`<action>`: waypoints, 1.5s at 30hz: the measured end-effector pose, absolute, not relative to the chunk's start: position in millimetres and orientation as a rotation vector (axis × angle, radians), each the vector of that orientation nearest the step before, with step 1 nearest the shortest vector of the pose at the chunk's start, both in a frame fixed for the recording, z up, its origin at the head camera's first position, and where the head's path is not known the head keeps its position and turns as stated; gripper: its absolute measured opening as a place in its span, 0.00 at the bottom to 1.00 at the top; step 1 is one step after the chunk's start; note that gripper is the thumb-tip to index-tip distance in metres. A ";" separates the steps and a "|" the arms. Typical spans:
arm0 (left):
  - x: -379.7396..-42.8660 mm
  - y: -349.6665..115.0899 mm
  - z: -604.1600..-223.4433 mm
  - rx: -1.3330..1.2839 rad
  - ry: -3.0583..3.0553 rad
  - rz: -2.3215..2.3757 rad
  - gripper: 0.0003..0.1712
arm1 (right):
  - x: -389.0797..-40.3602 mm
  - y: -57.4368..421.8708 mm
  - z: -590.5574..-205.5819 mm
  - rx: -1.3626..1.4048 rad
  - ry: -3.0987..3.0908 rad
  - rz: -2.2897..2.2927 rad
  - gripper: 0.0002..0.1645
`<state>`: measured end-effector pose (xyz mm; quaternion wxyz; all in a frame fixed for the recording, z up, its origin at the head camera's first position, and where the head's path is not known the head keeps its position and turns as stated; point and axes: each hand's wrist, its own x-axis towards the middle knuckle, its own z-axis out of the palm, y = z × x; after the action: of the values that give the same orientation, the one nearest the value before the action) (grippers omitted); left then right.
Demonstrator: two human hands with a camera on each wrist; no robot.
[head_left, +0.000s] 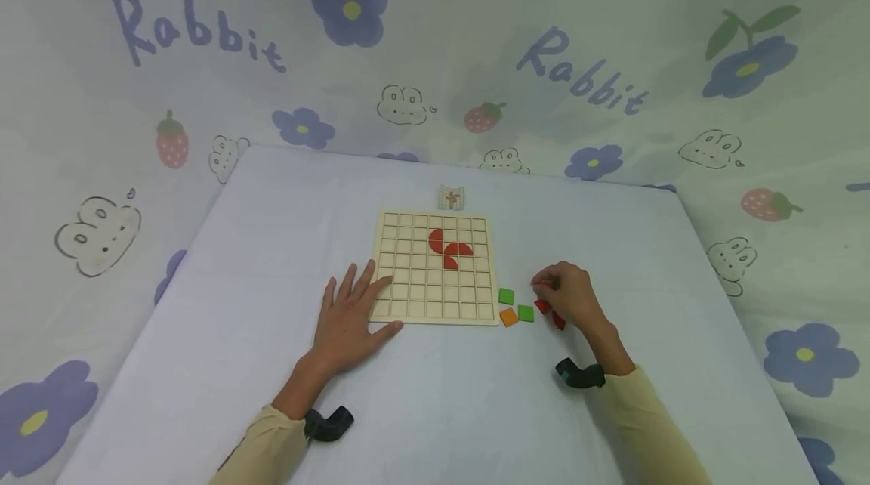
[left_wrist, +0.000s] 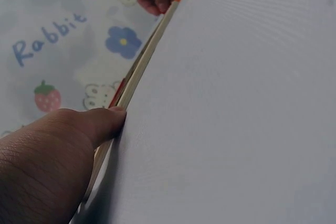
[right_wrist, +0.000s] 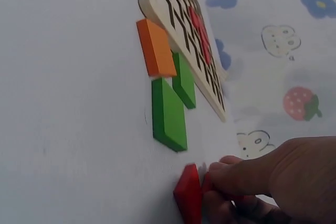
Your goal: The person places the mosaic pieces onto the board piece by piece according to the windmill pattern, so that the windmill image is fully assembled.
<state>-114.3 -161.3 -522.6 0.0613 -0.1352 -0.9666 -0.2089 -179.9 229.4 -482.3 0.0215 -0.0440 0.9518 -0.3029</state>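
A pale wooden grid board (head_left: 418,292) lies on the table, with several red quarter-round pieces (head_left: 465,249) set in its upper middle cells. My left hand (head_left: 347,326) spreads its straight fingers over the board's left edge, the thumb (left_wrist: 107,121) at the near edge. To the right of the board, my right hand (head_left: 569,294) pinches a red piece (right_wrist: 208,183) between thumb and fingers, which hide most of it. Just below those fingertips lie loose red pieces (head_left: 559,320); one red piece (right_wrist: 189,195) stands out close beside them in the right wrist view.
Two green square tiles (head_left: 526,313) and an orange tile (head_left: 509,316) lie by the board's lower right corner. Behind the board is a small card (head_left: 451,198) with a red pattern on a grid. A printed curtain (head_left: 442,39) surrounds the white table (head_left: 285,213).
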 end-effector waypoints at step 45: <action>-113.9 -162.4 -521.9 -0.412 -2.916 -0.621 0.46 | -199.9 109.9 -488.0 -0.506 2.848 -1.188 0.09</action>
<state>-113.9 -162.4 -521.9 0.0657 -0.1365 -0.9668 -0.2058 -199.9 109.9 -488.0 0.0072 -0.1618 0.9107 -0.3800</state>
